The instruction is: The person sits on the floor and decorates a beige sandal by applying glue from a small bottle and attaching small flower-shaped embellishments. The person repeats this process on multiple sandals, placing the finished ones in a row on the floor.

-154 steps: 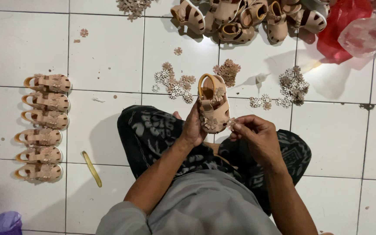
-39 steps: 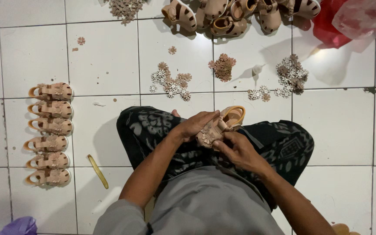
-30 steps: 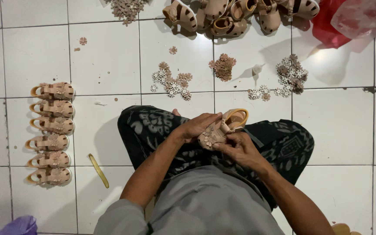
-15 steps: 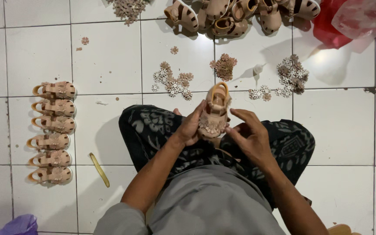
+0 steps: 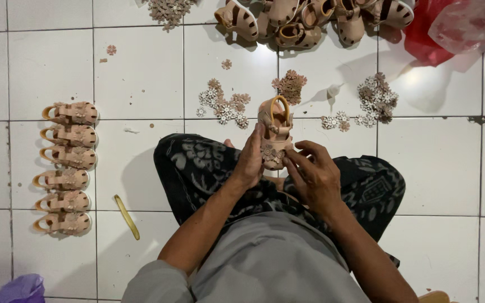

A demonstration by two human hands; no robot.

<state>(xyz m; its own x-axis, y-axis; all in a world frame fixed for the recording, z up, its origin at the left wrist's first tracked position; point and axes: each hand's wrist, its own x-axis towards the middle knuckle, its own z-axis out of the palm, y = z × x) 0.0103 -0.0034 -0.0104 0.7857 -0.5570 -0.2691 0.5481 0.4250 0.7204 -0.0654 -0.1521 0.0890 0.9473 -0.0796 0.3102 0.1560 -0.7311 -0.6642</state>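
1. Clasped in left hand (image 5: 252, 160): small beige sandal (image 5: 275, 130), toe down, heel strap up, above lap.
2. Pinching at flower trim (image 5: 269, 152) on sandal's toe: right hand (image 5: 314, 175), fingertips closed on it.
3. Step judged: pressing trim onto toe strap, seemingly near seated.
4. Next move calls for firm, steady sandal and a check that trim sits flat.
5. Nearby on tiled floor (image 5: 141, 73): row of six finished sandals (image 5: 65, 168) at left, loose flower pieces (image 5: 223, 104) ahead, heap of plain sandals (image 5: 310, 19) beyond.
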